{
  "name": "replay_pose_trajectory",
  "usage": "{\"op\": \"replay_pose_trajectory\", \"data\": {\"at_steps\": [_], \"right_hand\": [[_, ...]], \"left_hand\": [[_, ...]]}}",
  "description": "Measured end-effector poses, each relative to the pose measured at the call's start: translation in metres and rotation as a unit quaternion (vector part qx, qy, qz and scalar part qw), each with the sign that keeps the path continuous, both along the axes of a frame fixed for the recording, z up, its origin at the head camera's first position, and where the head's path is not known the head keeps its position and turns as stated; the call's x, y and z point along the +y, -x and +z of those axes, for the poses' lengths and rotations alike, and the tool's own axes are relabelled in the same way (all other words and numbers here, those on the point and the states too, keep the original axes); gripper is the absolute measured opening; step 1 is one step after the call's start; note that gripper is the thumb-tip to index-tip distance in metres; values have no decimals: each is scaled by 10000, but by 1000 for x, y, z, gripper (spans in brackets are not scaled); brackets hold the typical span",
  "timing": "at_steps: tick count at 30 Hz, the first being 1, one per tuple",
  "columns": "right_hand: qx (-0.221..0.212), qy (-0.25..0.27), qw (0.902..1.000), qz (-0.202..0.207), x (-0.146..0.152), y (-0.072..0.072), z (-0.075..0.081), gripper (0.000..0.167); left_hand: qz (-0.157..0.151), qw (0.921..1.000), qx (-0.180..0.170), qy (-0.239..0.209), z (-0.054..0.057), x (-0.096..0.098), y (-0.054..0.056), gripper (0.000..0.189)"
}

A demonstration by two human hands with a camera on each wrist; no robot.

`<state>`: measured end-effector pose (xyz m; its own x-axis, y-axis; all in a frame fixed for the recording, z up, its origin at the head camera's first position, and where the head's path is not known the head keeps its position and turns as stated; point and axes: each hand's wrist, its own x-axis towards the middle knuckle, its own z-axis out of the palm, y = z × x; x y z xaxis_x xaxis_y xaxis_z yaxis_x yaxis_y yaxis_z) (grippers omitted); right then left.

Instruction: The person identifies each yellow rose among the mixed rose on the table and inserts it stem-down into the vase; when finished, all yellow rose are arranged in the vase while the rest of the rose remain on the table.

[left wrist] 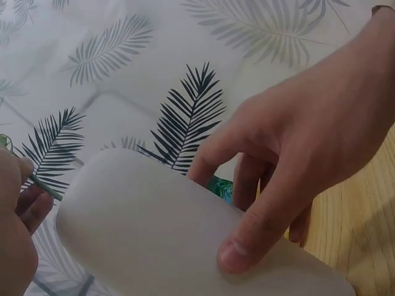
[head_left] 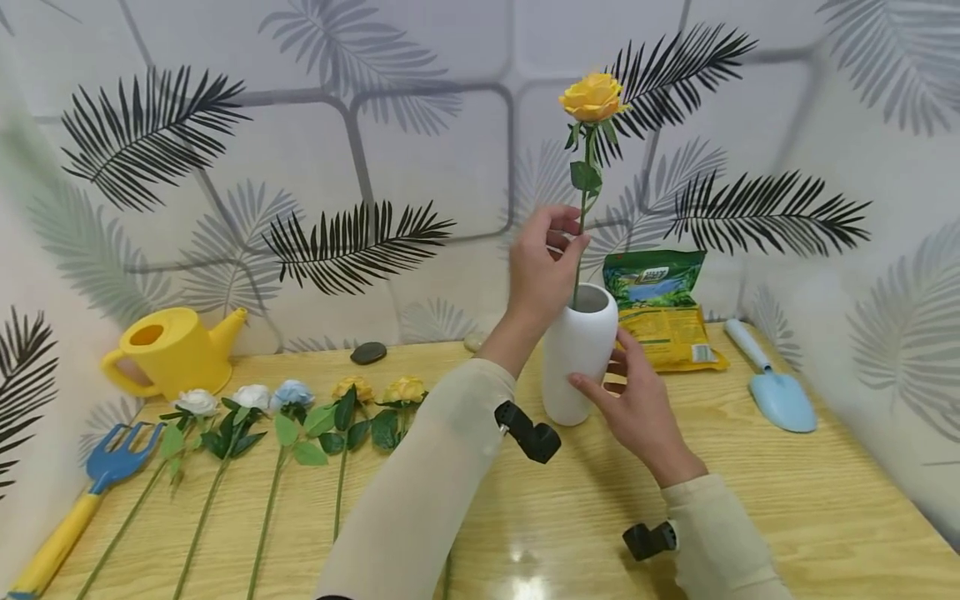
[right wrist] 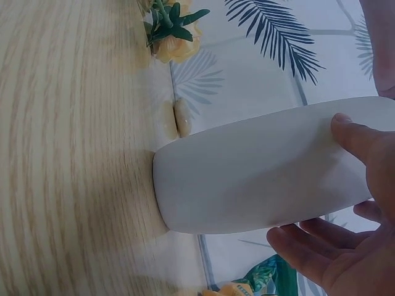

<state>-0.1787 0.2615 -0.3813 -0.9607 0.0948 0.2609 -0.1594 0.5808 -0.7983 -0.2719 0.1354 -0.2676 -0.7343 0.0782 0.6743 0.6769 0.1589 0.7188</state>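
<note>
A white vase [head_left: 576, 367] stands upright on the wooden table. My left hand [head_left: 543, 267] pinches the green stem of a yellow rose [head_left: 592, 98] above it. The stem's lower end is inside the vase mouth, out of sight. The right hand [head_left: 637, 404] grips the vase's right side, thumb in front and fingers behind. The left wrist view shows that right hand [left wrist: 302, 142] across the vase [left wrist: 148, 228], with part of the left hand [left wrist: 15, 228] on the stem. In the right wrist view, thumb and fingers span the vase [right wrist: 259, 176], its base on the table.
Left of the vase lie white roses [head_left: 197, 403], a blue rose [head_left: 292, 393] and yellow roses [head_left: 405, 390]. Farther left are a yellow watering can [head_left: 180, 354] and a hand fork [head_left: 112, 467]. A yellow-green bag [head_left: 663, 325], light-blue trowel [head_left: 780, 400] and dark stone [head_left: 368, 353] sit near the wall.
</note>
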Motion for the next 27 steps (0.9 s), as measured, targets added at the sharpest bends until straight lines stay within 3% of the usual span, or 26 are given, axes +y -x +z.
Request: {"op": "replay_pose_trajectory", "data": {"at_steps": [10, 27], "right_hand": [[-23, -7, 10000, 20, 1, 0, -1, 85], [-116, 15, 9999, -26, 1, 0, 1, 86]], "left_hand": [[-112, 9999, -13, 40, -18, -4, 5, 24], [-37, 9999, -98, 104, -29, -5, 1, 24]]}}
